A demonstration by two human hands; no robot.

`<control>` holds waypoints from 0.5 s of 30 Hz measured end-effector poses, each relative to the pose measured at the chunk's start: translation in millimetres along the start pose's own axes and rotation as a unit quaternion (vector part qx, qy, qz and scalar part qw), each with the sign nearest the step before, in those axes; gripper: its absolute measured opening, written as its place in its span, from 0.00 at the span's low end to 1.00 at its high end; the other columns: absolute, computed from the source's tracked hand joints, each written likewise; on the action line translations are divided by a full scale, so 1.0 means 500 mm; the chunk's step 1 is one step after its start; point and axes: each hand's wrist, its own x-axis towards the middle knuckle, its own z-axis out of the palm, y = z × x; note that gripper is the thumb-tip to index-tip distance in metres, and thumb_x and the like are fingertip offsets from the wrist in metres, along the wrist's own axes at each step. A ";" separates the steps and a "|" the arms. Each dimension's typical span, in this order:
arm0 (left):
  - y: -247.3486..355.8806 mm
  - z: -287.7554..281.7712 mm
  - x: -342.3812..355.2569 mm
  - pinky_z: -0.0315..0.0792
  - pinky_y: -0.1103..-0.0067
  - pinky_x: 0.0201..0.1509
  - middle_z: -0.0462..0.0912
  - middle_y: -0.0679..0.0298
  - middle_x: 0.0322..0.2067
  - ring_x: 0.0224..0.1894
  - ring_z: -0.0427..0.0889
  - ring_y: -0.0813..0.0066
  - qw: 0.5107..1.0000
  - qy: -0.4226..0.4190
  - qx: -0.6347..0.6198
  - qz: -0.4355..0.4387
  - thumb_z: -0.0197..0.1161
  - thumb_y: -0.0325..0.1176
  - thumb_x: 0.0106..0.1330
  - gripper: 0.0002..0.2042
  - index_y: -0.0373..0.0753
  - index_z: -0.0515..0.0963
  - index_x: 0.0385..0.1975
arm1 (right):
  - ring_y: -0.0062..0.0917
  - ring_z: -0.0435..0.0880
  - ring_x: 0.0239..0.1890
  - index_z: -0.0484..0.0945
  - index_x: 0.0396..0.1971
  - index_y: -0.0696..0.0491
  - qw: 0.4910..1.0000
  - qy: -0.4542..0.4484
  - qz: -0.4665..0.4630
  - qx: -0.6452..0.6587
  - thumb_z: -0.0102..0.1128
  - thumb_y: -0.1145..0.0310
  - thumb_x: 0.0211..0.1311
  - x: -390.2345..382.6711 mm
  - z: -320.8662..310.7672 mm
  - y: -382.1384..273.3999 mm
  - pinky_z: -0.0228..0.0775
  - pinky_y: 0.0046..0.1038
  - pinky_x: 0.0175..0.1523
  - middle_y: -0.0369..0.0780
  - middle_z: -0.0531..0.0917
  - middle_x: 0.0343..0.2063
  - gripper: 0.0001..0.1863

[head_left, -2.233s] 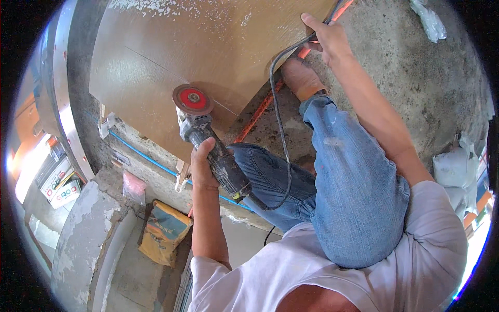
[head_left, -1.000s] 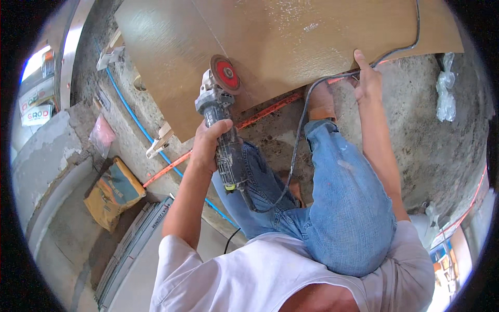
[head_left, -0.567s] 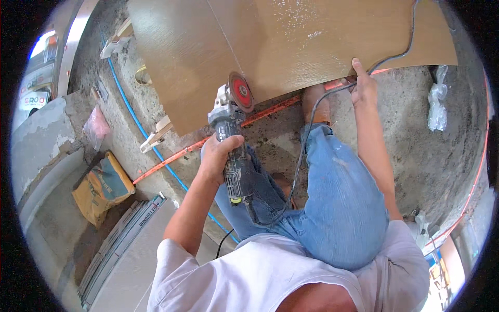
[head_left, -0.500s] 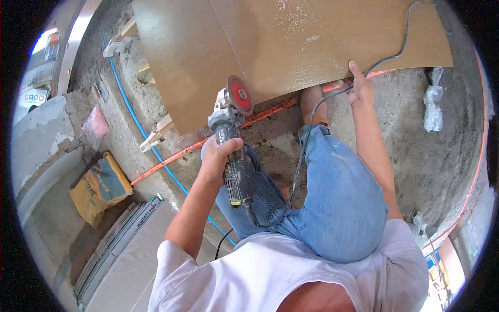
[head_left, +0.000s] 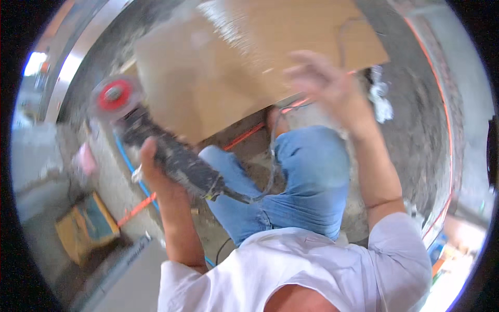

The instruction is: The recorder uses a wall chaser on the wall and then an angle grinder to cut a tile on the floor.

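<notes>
An angle grinder (head_left: 174,156) with a red-centred disc (head_left: 115,96) is in my left hand (head_left: 155,171), raised to the left of my knees. Its disc end is up and left, beside the left edge of a large brown sheet (head_left: 208,91); the disc looks apart from the sheet. My right hand (head_left: 327,86) is in the air over the sheet's near right part, blurred, with fingers stretched out and nothing visible in them. White dust or wet streaks (head_left: 226,26) mark the sheet's top. From the grinder's rear end a dark cord (head_left: 272,161) runs up past my knee.
An orange strip (head_left: 244,136) passes under the sheet. A blue hose (head_left: 125,156) lies on the rough floor at left. Nearby are a pink plastic bag (head_left: 87,158), a yellow sack (head_left: 86,229) and stacked pale panels (head_left: 125,283). Crumpled clear plastic (head_left: 382,99) lies at right.
My left hand has swung the grinder up and left, away from the sheet's near edge. My right hand has let go of that edge and lifted leftward. The whole view has shifted.
</notes>
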 end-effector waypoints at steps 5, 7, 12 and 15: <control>0.043 0.090 -0.011 0.73 0.70 0.42 0.77 0.58 0.35 0.35 0.78 0.66 0.983 -0.085 -0.035 0.159 0.55 0.46 0.60 0.23 0.34 0.68 0.47 | 0.49 0.77 0.43 0.53 0.62 0.60 0.952 -0.227 -0.172 -0.117 0.66 0.67 0.46 -0.077 0.199 -0.122 0.68 0.42 0.48 0.55 0.73 0.42 0.43; 0.043 0.117 -0.026 0.71 0.70 0.44 0.77 0.58 0.34 0.36 0.77 0.67 0.978 -0.129 -0.066 0.150 0.54 0.47 0.60 0.23 0.34 0.68 0.48 | 0.51 0.76 0.42 0.49 0.63 0.61 0.958 -0.162 -0.201 -0.125 0.66 0.69 0.45 -0.089 0.222 -0.102 0.68 0.44 0.48 0.57 0.72 0.41 0.46; 0.052 0.118 -0.035 0.71 0.70 0.45 0.76 0.57 0.33 0.36 0.76 0.66 0.981 -0.057 0.005 0.186 0.55 0.51 0.58 0.25 0.33 0.70 0.43 | 0.51 0.62 0.61 0.40 0.66 0.61 0.933 -0.225 -0.279 -0.037 0.66 0.73 0.44 -0.065 0.235 -0.043 0.57 0.40 0.62 0.58 0.63 0.56 0.52; 0.051 0.108 -0.019 0.72 0.72 0.44 0.76 0.56 0.33 0.36 0.76 0.66 0.983 -0.089 -0.020 0.162 0.57 0.51 0.56 0.25 0.33 0.71 0.42 | 0.49 0.53 0.66 0.37 0.67 0.60 0.928 -0.249 -0.278 0.001 0.65 0.74 0.44 -0.056 0.238 -0.028 0.49 0.38 0.67 0.57 0.58 0.61 0.54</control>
